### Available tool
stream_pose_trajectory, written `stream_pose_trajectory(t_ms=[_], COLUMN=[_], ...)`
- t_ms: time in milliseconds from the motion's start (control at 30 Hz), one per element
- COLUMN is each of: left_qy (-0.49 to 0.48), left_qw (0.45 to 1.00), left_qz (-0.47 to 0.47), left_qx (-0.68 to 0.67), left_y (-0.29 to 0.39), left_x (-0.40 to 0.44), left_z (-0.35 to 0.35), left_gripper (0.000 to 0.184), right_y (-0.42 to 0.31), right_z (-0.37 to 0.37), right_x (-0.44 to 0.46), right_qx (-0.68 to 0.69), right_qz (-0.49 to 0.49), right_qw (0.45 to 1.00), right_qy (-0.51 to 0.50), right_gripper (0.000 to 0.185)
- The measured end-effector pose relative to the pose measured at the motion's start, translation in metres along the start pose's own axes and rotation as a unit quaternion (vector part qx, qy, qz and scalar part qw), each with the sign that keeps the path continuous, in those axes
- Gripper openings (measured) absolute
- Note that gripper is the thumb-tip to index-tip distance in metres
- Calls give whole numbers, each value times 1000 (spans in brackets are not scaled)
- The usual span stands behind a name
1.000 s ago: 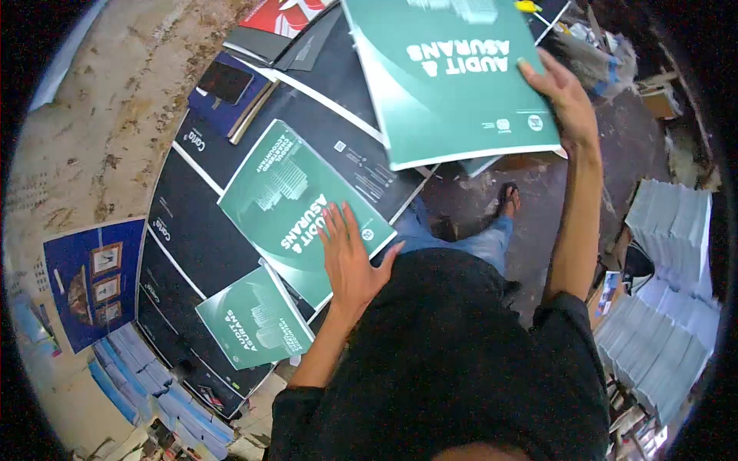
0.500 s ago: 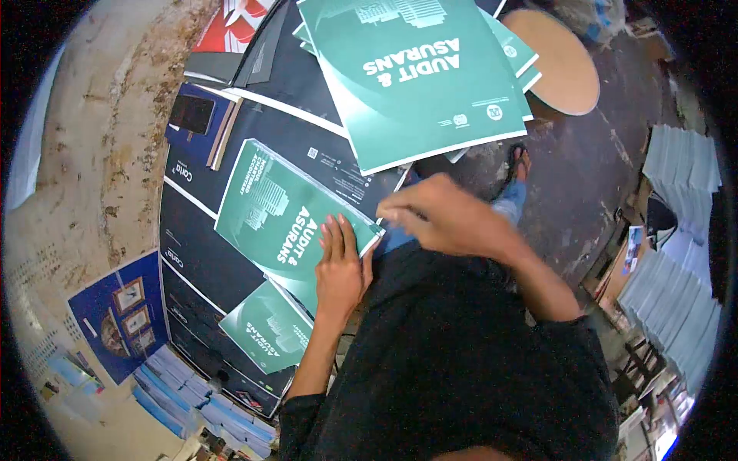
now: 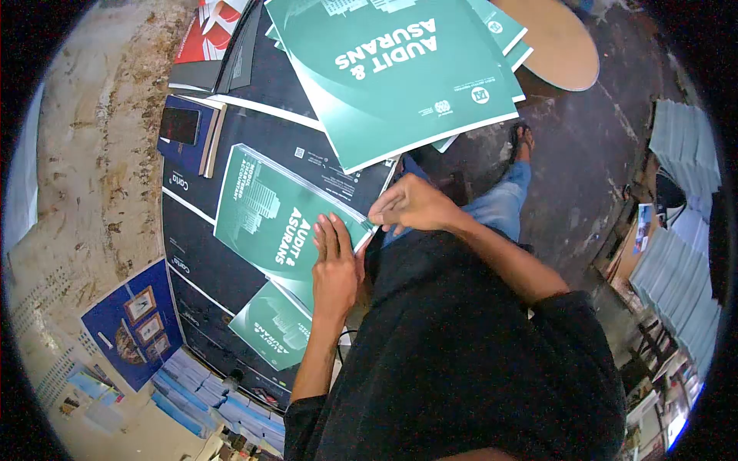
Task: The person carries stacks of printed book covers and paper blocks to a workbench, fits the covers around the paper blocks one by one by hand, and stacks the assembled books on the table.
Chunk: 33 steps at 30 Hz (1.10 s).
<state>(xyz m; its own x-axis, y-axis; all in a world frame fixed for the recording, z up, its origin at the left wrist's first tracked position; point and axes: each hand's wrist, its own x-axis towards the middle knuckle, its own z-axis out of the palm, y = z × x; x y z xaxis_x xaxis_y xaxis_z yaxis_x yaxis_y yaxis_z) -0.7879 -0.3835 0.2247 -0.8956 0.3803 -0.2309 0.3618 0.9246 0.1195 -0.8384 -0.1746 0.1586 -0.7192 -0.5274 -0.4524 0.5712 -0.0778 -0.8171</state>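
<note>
A stack of green printed cover sheets [image 3: 257, 223] marked "Audit & Asurans" lies at an angle on the black table surface. My left hand [image 3: 336, 265] rests flat on its near end, with the fingers stretched out over the print. At the stack's near right corner is my right hand [image 3: 411, 206], its fingers curled and pressed together. Its fingertips meet the sheet edges there, but whether a sheet is pinched between them is hidden. Another green cover [image 3: 270, 326] lies partly under the stack, towards the lower left.
Larger green covers [image 3: 400, 84] are piled at the table's far right end. A phone [image 3: 180, 125] lies on a blue book [image 3: 201, 146] by the wall. A round tan board [image 3: 550, 42] is beyond the pile. Folded paper stacks [image 3: 676, 269] stand on the right, with more paper bundles [image 3: 200, 388] lower left.
My right hand has moved left and down, from a blurred position just off the stack to its corner. My left hand stays on the stack. The whole view has shifted slightly.
</note>
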Motion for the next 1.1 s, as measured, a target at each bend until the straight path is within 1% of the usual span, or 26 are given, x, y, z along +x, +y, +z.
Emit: stream_pose_trajectory(t_ms=[267, 367, 433, 467, 533, 567, 633, 833, 967, 1067, 1100], left_qy=[-14, -1, 75, 73, 88, 86, 84, 36, 24, 12, 10], left_qw=[1000, 1000, 996, 996, 983, 983, 990, 995, 997, 997, 998], left_qz=[-4, -8, -18, -17, -95, -96, -69, -52, -41, -41, -38], left_qx=[-12, -27, -47, -46, -130, -130, -94, -82, -65, -59, -54], left_y=[1, 4, 12, 17, 26, 24, 19, 12, 12, 9, 8], left_x=[0, -2, -2, 0, 6, 5, 4, 3, 3, -1, -2], left_z=[0, 3, 5, 3, -6, -3, 3, 0, -3, 3, 6], left_gripper=[68, 71, 74, 74, 76, 76, 75, 73, 73, 72, 72], right_y=[6, 5, 10, 12, 16, 17, 16, 13, 14, 11, 14], right_z=[-4, -5, -6, -7, -9, -9, -10, -9, -9, -8, -9], right_x=[6, 5, 9, 9, 10, 11, 13, 13, 15, 13, 14], right_qx=[18, 26, 46, 48, 84, 86, 89, 83, 103, 92, 93], right_qz=[4, 4, 1, 2, 4, 5, 8, 16, 27, 40, 21], right_qw=[1000, 999, 998, 998, 995, 995, 994, 995, 992, 993, 993], right_qy=[-25, -30, -34, -34, -55, -57, -61, -60, -66, -56, -63], right_gripper=[28, 26, 26, 26, 26, 26, 28, 29, 30, 26, 24])
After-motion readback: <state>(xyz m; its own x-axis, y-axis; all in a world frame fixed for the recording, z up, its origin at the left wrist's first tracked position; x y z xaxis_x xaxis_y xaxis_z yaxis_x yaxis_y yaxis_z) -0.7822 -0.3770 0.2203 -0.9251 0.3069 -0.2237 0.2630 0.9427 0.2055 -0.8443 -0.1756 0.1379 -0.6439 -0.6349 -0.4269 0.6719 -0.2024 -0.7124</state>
